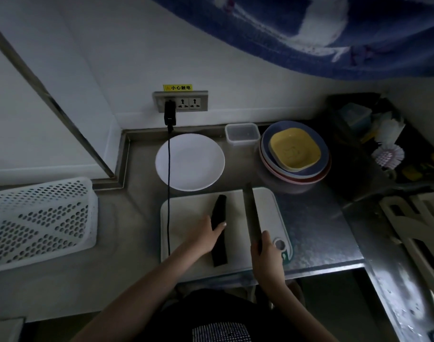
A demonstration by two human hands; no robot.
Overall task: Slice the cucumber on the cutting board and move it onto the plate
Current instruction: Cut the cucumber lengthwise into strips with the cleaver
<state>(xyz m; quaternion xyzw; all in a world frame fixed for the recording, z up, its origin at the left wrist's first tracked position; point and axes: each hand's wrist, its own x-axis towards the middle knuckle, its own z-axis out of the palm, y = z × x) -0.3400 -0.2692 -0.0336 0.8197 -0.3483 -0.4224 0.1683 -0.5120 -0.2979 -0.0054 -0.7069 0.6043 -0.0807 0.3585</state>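
in the head view, the only view there is, the cucumber (219, 208) lies on the white cutting board (267, 208), dark and whole, with no slices seen yet. its long axis runs from the near edge of the board away toward the plate (190, 162), leaning a little to the right at the far end. the left hand (206, 234) comes from the left side and rests on the middle of the cucumber, the fingers bent over it and holding it down on the board.

the right hand (266, 253) is to the right of the cucumber, near the board's hanging hole, and its fingers are wrapped around the handle of the knife (251, 213). the blade points away from the person, almost parallel to the cucumber, with bare board between them. the light is weak, so i cannot tell if the edge touches the board or hangs just over it.

i judge that this parallel position is what matters: to cut, the blade must turn across the cucumber, and the right hand is the nearer one to the free far end. the left fingers lie close to where the cut may fall.

the plate stands on the tabletop just behind the board. a black cable (168, 183) hangs from the wall socket (181, 101) and crosses the left rim of the plate and the left part of the board.
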